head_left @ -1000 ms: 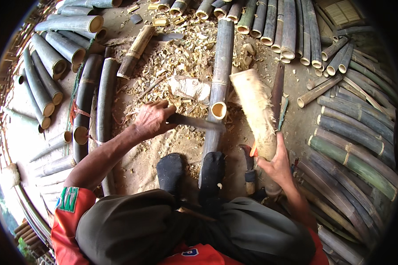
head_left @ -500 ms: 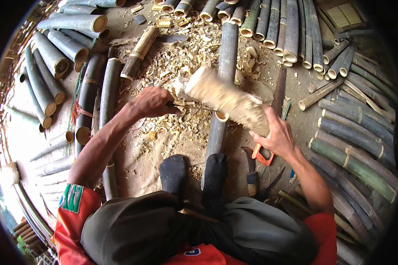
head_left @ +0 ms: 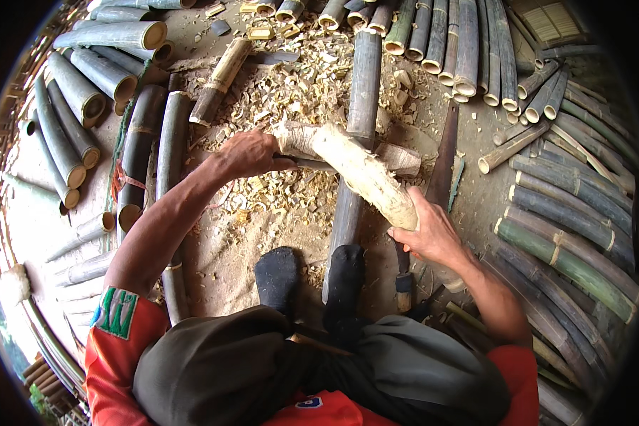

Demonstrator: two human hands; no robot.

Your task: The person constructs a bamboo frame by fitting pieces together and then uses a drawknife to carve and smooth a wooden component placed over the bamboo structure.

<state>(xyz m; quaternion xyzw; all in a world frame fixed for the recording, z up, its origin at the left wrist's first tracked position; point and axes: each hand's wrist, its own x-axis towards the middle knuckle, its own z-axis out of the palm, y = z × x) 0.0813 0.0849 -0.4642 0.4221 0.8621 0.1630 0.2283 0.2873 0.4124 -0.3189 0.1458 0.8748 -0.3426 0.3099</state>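
1. Floor: bare ground (head_left: pixel 224 284), littered at upper centre of the frame with pale shavings (head_left: pixel 302 85).
2. Perimeter: dark bamboo lengths (head_left: pixel 468 50) line the upper right; more bamboo poles (head_left: pixel 568 248) are stacked at right, and others (head_left: pixel 74 78) lie at upper left.
3. Centre line: one bamboo pole (head_left: pixel 366 85) runs from the top of the frame down to a black-socked foot (head_left: pixel 346 266), crossing a pale block (head_left: pixel 401 160) on the ground.
4. Left hand (head_left: pixel 248 153): left of frame centre, fingers closed on the grip of a dark blade (head_left: pixel 311 164). The blade points right, toward the wooden billet; whether they touch cannot be told.
5. Right hand (head_left: pixel 432 227): right of centre, gripping the lower end of the wooden billet (head_left: pixel 366 176).
6. Billet: mid-frame, tilted — upper end toward upper left — and overlapping the pole in view.
7. Adjacent tool: a dark-handled knife (head_left: pixel 403 282) lies below the right hand, partly hidden.
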